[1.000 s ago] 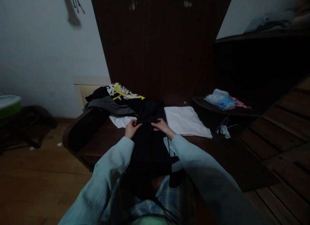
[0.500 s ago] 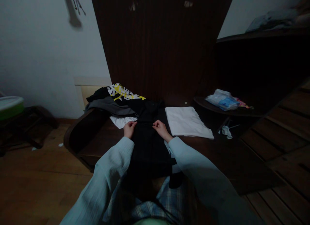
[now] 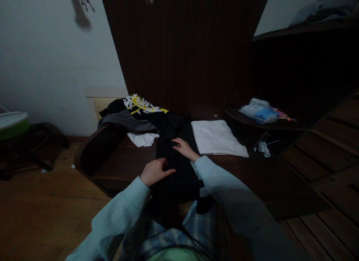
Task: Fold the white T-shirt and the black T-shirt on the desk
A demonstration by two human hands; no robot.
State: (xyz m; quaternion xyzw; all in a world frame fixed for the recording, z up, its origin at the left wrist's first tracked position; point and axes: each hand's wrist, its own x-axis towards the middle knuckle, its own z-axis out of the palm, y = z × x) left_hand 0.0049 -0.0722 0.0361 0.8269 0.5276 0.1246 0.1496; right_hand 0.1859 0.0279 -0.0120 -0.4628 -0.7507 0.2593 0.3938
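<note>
A black garment (image 3: 183, 175) lies spread over the dark wooden bench, its near end hanging toward my lap. My left hand (image 3: 158, 172) is over the garment's left side, thumb stretched out and fingers bent, with nothing visible in it. Farther up the cloth, my right hand (image 3: 183, 148) rests with its fingers extended on the black fabric. Right of the garment is a flat, folded white cloth (image 3: 218, 138). Beyond my left hand are a crumpled white cloth (image 3: 143, 139), a grey garment (image 3: 123, 122) and a black piece with a yellow and white print (image 3: 141, 105).
The bench (image 3: 120, 158) has a curved left end and backs onto a tall dark panel (image 3: 182, 58). A plastic package (image 3: 260, 111) sits on a low rounded shelf at right. A green and white tub (image 3: 14, 124) stands on a stool at far left.
My left hand has come off the cloth's far left edge and moved nearer to me, its pinch loosened. My right hand has opened from a pinch, staying at about the same spot.
</note>
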